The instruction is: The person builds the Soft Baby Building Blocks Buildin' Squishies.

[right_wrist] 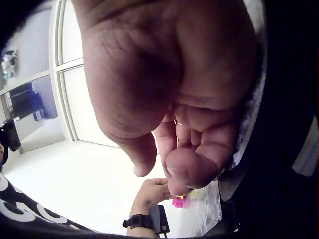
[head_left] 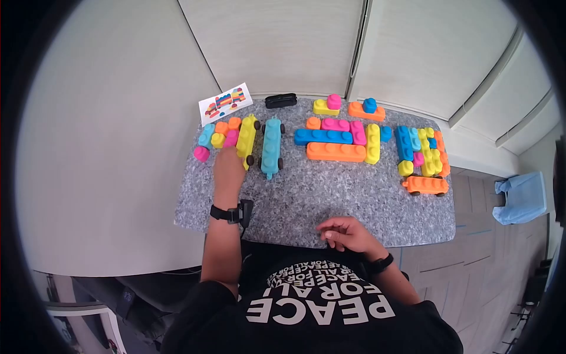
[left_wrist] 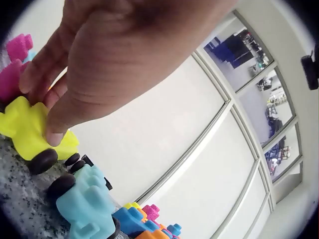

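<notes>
My left hand [head_left: 229, 168] is over the left part of the table. It grips a long yellow toy block wagon with black wheels [head_left: 247, 138]; in the left wrist view the thumb lies along the side of this yellow wagon [left_wrist: 30, 127] and the fingers reach over its far side, by a pink block [left_wrist: 12, 82]. Just to its right stands a light blue block wagon [head_left: 271, 144]. Orange, yellow, pink and blue blocks sit to the left of the yellow wagon. My right hand [head_left: 348, 235] hangs loosely curled at the table's front edge, with nothing in it.
A picture card [head_left: 226, 104] lies at the back left, beside a black case [head_left: 280, 101]. Several blocks are grouped at the middle, around a long orange block [head_left: 336, 152]. More blocks stand at the right, behind an orange wagon [head_left: 425, 185]. Pale panels rise behind the table.
</notes>
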`<action>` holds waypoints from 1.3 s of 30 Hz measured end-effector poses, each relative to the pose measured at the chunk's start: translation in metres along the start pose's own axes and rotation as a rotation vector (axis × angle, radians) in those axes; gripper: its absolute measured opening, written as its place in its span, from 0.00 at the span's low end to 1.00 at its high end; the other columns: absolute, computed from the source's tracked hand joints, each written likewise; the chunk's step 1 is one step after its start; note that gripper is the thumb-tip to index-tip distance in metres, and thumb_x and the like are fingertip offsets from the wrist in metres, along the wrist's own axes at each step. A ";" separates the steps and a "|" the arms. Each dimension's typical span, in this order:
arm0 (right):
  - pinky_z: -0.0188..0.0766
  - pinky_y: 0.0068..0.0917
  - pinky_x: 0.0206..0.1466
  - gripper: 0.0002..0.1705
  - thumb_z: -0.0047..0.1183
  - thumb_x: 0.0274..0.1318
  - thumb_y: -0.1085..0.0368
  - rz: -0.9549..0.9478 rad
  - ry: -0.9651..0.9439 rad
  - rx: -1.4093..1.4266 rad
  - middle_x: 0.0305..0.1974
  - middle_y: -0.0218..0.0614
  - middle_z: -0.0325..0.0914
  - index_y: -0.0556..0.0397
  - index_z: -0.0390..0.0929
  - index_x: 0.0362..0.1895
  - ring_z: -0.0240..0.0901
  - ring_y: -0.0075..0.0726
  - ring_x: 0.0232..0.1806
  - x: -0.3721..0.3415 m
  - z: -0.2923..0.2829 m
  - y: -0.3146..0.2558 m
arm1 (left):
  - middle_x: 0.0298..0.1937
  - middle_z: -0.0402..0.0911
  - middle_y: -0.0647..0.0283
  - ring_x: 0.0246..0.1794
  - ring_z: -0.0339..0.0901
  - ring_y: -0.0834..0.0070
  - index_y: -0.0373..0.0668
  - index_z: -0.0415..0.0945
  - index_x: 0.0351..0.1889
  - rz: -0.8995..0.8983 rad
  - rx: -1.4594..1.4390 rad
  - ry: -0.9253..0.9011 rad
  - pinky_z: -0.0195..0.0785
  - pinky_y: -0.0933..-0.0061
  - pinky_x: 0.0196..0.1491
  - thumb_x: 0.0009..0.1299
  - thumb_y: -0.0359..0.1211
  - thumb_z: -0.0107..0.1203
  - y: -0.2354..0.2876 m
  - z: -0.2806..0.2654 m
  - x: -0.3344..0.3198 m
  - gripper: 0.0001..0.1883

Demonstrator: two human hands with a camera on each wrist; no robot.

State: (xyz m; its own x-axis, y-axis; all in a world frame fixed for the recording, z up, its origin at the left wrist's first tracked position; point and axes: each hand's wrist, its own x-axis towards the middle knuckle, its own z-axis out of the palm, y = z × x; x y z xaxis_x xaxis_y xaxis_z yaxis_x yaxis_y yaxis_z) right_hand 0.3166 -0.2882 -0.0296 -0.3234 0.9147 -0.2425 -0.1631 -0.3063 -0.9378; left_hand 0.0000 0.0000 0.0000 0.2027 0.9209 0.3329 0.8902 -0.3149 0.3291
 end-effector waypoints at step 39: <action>0.89 0.26 0.34 0.07 0.67 0.76 0.79 -0.200 0.640 -0.076 0.41 0.39 0.93 0.63 0.87 0.54 0.92 0.29 0.39 0.031 -0.017 0.017 | 0.63 0.92 0.55 0.59 0.90 0.56 0.42 0.90 0.68 0.352 -0.662 -0.456 0.82 0.58 0.65 0.59 0.27 0.85 -0.002 -0.024 -0.099 0.35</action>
State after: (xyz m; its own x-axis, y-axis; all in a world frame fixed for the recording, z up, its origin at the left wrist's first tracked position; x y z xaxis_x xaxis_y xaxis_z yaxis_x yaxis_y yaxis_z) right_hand 0.3201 -0.2605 -0.0577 0.3259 0.9350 -0.1397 -0.0886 -0.1169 -0.9892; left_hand -0.0316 -0.0959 -0.0123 0.6903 0.7027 0.1725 0.3543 -0.5361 0.7662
